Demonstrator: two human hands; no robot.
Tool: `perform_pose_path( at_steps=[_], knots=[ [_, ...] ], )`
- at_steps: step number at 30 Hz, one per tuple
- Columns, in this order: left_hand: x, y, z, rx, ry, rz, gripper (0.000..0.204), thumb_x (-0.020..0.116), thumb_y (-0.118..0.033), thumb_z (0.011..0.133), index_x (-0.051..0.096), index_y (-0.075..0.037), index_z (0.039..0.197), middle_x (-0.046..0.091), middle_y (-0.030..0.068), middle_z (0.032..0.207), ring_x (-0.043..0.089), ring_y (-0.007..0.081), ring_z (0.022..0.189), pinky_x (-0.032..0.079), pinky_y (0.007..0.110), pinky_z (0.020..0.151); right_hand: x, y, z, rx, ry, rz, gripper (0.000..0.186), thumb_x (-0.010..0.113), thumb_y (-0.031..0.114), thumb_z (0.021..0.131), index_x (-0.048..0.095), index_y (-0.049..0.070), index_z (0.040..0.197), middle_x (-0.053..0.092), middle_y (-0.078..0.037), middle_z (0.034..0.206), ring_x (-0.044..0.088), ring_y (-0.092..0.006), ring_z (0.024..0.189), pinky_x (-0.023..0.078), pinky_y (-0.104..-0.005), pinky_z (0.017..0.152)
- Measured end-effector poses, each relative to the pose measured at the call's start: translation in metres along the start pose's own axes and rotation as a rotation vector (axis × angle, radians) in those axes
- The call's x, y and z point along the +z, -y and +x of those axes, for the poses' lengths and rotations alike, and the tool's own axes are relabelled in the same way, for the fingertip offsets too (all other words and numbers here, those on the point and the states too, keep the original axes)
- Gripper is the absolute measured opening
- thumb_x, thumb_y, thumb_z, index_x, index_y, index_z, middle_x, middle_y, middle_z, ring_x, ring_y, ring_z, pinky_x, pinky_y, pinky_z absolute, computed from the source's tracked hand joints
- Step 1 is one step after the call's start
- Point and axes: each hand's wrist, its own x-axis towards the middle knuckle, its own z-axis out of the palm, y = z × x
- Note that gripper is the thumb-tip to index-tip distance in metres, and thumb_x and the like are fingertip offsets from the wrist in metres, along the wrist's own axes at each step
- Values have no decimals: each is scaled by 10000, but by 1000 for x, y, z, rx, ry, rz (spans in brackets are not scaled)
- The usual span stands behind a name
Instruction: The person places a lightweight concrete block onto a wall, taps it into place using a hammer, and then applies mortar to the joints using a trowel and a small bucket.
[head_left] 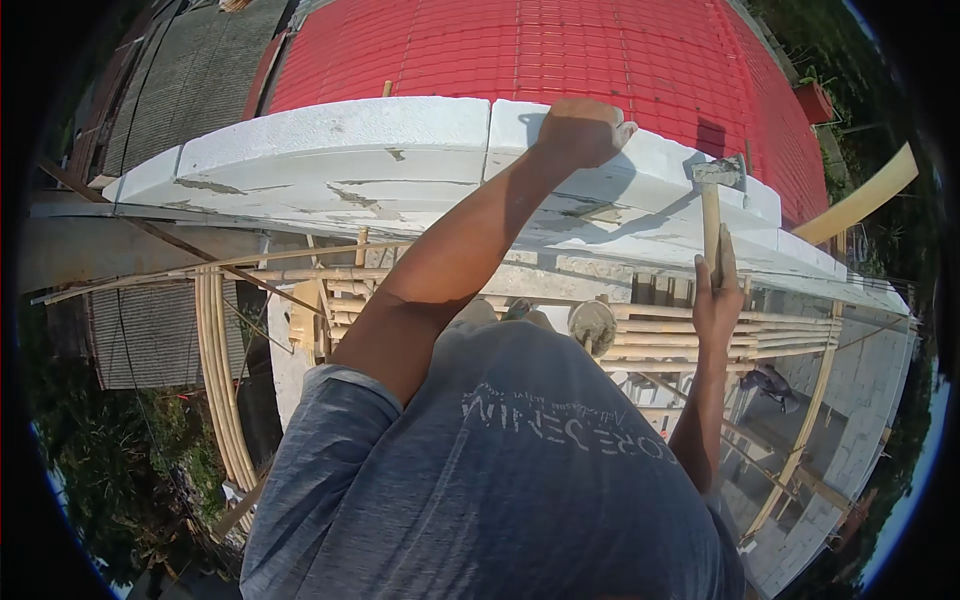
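Note:
A wall of white lightweight blocks curves across in front of me, with grey mortar smears on its near face. My left hand is closed at the top edge of one block, its fingertips dusted white. Whether those fingers grip the block or something smaller is hidden. To the right, my right hand is wrapped round the wooden handle of a hammer. Its grey, dusty head points up and appears close to the wall's top.
Beyond the wall spreads a red tiled roof. Bamboo poles form a platform below me, with a round mortar-smeared container by my body. Upright bamboo poles stand at left. A pale curved strip juts out at right.

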Motion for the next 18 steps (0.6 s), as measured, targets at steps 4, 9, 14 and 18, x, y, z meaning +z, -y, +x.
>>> perform_pose_path(
  at_steps=[4, 9, 14, 18],
  knots=[
    [-1, -6, 2, -21, 54, 6, 448, 456, -466, 1008, 726, -108, 998, 723, 133, 901, 688, 336, 904, 523, 468, 813, 34, -6, -54, 401, -149, 528, 567, 611, 118, 996, 415, 87, 1528, 626, -46, 819, 519, -82, 584, 436, -245, 518],
    [-3, 2, 11, 16, 100, 14, 492, 465, -518, 999, 718, -107, 903, 708, 136, 792, 691, 345, 803, 535, 463, 737, 39, -2, -92, 725, -253, 848, 494, 614, 127, 1004, 457, 33, 1463, 468, 52, 661, 389, -15, 498, 295, -209, 420],
    [-18, 8, 6, -17, 111, 166, 601, 410, -607, 993, 702, -94, 881, 711, 186, 860, 674, 393, 859, 516, 508, 755, 7, -93, -93, 824, -179, 901, 515, 596, 162, 1020, 445, 114, 1510, 481, 28, 642, 421, -61, 494, 355, -228, 447],
    [-15, 5, 4, -6, 94, 153, 612, 435, -624, 983, 677, -81, 838, 666, 201, 761, 649, 410, 768, 496, 502, 693, -37, -164, -66, 902, -194, 794, 466, 611, 153, 1006, 521, 113, 1461, 493, 15, 649, 434, -73, 504, 365, -234, 457]
  ],
)
